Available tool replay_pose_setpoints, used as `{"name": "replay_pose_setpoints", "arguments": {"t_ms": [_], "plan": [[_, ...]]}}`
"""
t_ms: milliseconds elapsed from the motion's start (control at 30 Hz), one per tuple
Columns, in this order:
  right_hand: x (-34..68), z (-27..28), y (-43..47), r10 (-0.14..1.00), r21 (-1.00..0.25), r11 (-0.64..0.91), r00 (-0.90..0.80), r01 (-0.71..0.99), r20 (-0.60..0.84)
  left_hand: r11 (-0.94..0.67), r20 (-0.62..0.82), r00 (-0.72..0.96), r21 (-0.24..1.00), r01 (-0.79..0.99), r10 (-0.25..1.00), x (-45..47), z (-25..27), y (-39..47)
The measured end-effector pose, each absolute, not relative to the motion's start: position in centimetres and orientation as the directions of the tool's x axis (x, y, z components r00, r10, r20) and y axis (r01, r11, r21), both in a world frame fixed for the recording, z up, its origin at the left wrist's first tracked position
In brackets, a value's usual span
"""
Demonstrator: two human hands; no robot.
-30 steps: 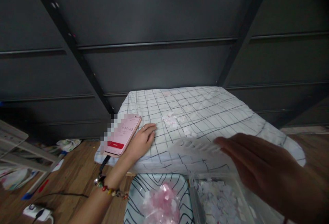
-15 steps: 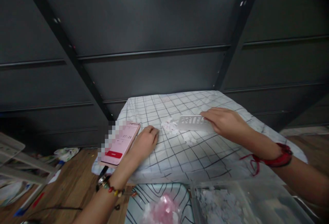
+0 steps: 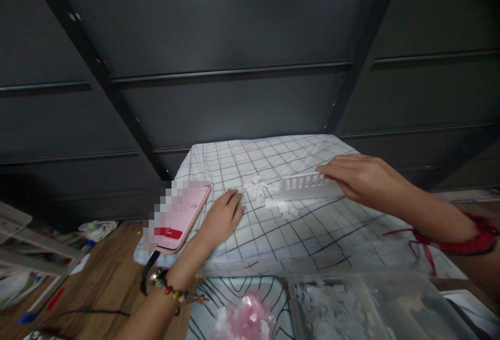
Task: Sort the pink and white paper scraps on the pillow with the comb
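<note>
White plastic on my feed — it's a slotted strip (image 3: 302, 190), tilted up just right of some crumpled paper scraps (image 3: 257, 188) on the grid-patterned cloth (image 3: 265, 249), with the right hand's (image 3: 361, 179) fingers pinched on its upper edge. Left hand (image 3: 219, 217) is lying palm-down on the cloth, fingers relaxed and a bit apart — it's right beside the pink-cased phone (image 3: 186, 219).
</note>
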State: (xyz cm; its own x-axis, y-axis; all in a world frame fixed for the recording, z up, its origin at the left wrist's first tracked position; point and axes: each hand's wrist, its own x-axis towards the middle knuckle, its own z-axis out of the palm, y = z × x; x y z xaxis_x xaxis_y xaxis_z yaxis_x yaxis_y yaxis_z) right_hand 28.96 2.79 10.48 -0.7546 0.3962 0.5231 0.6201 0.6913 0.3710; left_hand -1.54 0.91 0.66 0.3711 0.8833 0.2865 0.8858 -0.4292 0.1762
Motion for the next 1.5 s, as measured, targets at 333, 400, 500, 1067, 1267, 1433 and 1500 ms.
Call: {"name": "replay_pose_setpoints", "arguments": {"t_ms": [333, 400, 500, 1067, 1267, 1433, 1500], "plan": [[26.7, 9.4, 3.6, 0.36, 0.361, 0.705, -0.746, 0.611, 0.56, -0.406, 0.264, 0.349, 0.21, 0.889, 0.899, -1.4, 0.9, 0.7], [26.9, 9.4, 3.0, 0.351, 0.366, 0.708, -0.751, 0.604, 0.559, -0.407, 0.268, 0.348, 0.209, 0.889, 0.898, -1.3, 1.0, 0.7], [27.0, 9.8, 1.9, 0.339, 0.361, 0.739, -0.777, 0.569, 0.53, -0.404, 0.276, 0.343, 0.208, 0.891, 0.898, -1.3, 1.0, 0.7], [25.7, 10.2, 1.1, 0.337, 0.396, 0.701, -0.765, 0.593, 0.549, -0.431, 0.33, 0.343, 0.245, 0.868, 0.879, -1.5, 0.6, 0.9], [26.7, 10.0, 1.7, 0.37, 0.401, 0.697, -0.777, 0.595, 0.51, -0.419, 0.309, 0.335, 0.263, 0.869, 0.89, -1.4, 0.7, 0.9], [27.1, 10.4, 1.5, 0.357, 0.422, 0.664, -0.757, 0.618, 0.547, -0.431, 0.325, 0.343, 0.256, 0.865, 0.881, -1.4, 0.7, 0.8], [26.5, 10.3, 1.6, 0.342, 0.433, 0.657, -0.756, 0.617, 0.558, -0.432, 0.327, 0.343, 0.254, 0.865, 0.88, -1.4, 0.7, 0.8]]}}
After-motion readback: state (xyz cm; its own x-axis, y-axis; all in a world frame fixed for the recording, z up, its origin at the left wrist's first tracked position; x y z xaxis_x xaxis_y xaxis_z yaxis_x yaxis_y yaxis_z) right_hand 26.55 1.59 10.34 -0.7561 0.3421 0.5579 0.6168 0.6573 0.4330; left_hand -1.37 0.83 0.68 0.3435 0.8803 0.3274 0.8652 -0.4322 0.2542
